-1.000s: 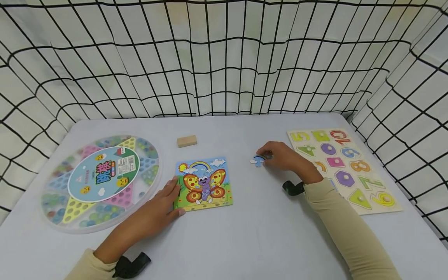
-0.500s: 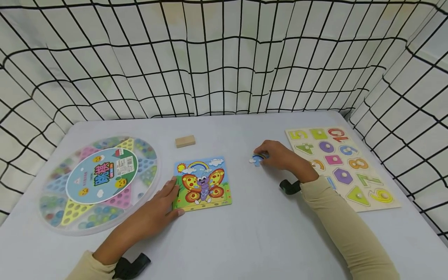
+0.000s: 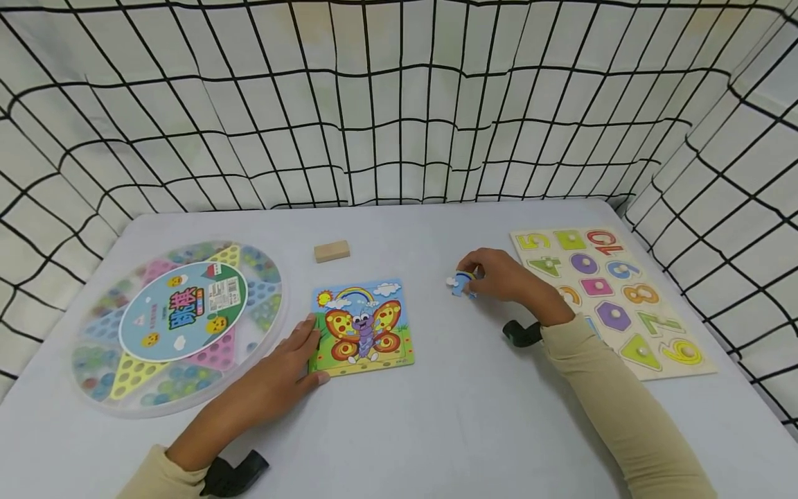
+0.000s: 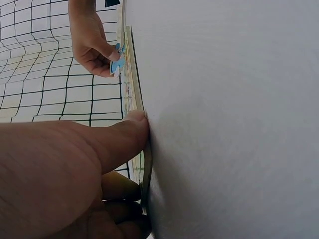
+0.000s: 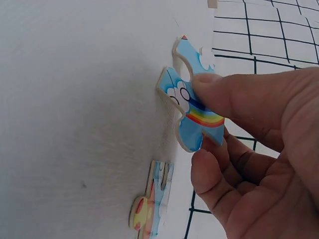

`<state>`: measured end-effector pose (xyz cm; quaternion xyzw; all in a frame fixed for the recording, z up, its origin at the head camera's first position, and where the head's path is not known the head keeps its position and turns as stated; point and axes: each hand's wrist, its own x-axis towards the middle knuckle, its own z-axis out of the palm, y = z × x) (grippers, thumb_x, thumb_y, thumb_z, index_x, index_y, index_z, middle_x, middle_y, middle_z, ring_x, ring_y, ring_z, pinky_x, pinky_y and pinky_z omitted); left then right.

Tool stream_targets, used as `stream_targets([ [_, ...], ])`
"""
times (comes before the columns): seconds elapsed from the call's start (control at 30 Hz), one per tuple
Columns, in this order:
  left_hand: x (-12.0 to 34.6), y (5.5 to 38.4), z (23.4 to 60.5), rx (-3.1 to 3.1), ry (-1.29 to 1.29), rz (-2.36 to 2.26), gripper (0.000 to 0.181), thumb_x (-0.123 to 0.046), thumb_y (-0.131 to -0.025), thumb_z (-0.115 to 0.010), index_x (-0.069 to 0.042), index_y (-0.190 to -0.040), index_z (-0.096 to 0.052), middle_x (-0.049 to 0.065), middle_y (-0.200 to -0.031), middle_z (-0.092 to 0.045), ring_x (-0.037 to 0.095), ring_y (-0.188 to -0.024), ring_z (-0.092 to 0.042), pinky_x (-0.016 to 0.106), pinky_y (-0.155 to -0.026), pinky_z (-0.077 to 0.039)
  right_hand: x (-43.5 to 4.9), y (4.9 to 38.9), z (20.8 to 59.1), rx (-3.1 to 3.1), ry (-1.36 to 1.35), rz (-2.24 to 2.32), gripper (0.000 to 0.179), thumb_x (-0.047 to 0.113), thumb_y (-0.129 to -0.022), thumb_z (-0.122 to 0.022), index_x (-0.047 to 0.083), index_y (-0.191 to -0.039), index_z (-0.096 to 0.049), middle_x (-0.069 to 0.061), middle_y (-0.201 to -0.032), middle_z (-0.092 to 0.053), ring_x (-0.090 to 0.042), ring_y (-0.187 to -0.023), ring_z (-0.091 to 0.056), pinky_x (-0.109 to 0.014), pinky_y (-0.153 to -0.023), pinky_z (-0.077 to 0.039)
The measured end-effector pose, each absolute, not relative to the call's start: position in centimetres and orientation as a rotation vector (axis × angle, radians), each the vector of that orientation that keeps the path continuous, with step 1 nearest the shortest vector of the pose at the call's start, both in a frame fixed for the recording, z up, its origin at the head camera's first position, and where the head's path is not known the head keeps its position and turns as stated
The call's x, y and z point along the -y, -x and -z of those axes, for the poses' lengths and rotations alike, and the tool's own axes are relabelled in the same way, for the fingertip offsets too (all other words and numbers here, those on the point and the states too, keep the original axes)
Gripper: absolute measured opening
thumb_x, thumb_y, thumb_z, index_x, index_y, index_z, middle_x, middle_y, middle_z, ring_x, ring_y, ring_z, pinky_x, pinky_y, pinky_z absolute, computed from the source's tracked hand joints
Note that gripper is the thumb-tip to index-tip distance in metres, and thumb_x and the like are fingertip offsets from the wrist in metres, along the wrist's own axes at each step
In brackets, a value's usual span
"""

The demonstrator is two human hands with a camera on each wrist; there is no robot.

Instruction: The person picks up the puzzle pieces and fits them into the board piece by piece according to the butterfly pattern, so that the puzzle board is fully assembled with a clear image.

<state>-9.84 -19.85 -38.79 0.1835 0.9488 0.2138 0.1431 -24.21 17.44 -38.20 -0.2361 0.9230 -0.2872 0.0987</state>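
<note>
My right hand (image 3: 499,277) pinches a blue jigsaw piece (image 5: 192,112) printed with a rainbow and cloud between thumb and fingers, a little above the table. Another blue piece (image 5: 188,51) shows just behind it in the right wrist view; whether the hand also holds that one I cannot tell. Lower in that view lies a piece (image 5: 154,199) with red and yellow parts. On the left edge of a square butterfly picture board (image 3: 361,329) rests my left hand (image 3: 280,378), fingers extended, thumb by the near corner. Its thumb (image 4: 132,132) touches the board's edge.
A round Chinese checkers set (image 3: 181,312) with marbles lies at the left. At the right is a wooden number-and-shape board (image 3: 614,305). A small plain wooden block (image 3: 332,251) sits behind the butterfly board. Black netting (image 3: 399,128) surrounds the table.
My right hand has tilted and slightly raised the rainbow piece, and a bit of blue now shows under the fingers. The left hand and the butterfly board stay in place.
</note>
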Motion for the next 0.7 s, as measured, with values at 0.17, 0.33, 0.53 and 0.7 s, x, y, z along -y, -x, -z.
stream_targets([
  [0.17, 19.9, 9.8, 38.8, -2.735, -0.529, -0.615, 0.076, -0.03, -0.097, -0.062, 0.007, -0.15, -0.023, 0.023, -0.159, -0.009, 0.043, -0.144, -0.012, 0.059, -0.107, -0.027, -17.5, 24.3, 38.1, -2.747, 0.763, 0.865, 0.02, -0.001, -0.091, -0.064, 0.002, -0.11, -0.069, -0.005, -0.1, -0.067, -0.022, -0.091, -0.055, -0.036, -0.079, -0.047],
  [0.33, 19.8, 9.9, 38.8, -2.727, -0.523, -0.614, 0.078, -0.031, -0.096, -0.062, 0.006, -0.151, -0.022, 0.022, -0.16, -0.009, 0.042, -0.144, -0.011, 0.059, -0.107, -0.027, -17.3, 24.4, 37.7, -2.731, 0.747, 0.907, 0.019, -0.001, -0.093, -0.061, 0.003, -0.108, -0.07, -0.005, -0.1, -0.067, -0.021, -0.091, -0.057, -0.035, -0.079, -0.048],
  [0.53, 19.7, 9.9, 38.6, -2.73, -0.531, -0.617, 0.077, -0.031, -0.096, -0.062, 0.007, -0.151, -0.023, 0.022, -0.16, -0.009, 0.043, -0.144, -0.011, 0.059, -0.108, -0.026, -16.5, 24.5, 36.9, -2.719, 0.773, 0.932, 0.018, 0.0, -0.094, -0.06, 0.002, -0.109, -0.07, -0.006, -0.1, -0.068, -0.02, -0.089, -0.058, -0.034, -0.078, -0.049],
  [0.7, 19.9, 9.7, 38.6, -2.728, -0.536, -0.627, 0.077, -0.031, -0.096, -0.062, 0.007, -0.151, -0.022, 0.023, -0.159, -0.009, 0.043, -0.144, -0.011, 0.059, -0.108, -0.026, -15.5, 24.5, 36.7, -2.707, 0.792, 0.965, 0.018, 0.0, -0.094, -0.06, 0.001, -0.11, -0.069, -0.006, -0.1, -0.068, -0.019, -0.088, -0.058, -0.033, -0.077, -0.049],
])
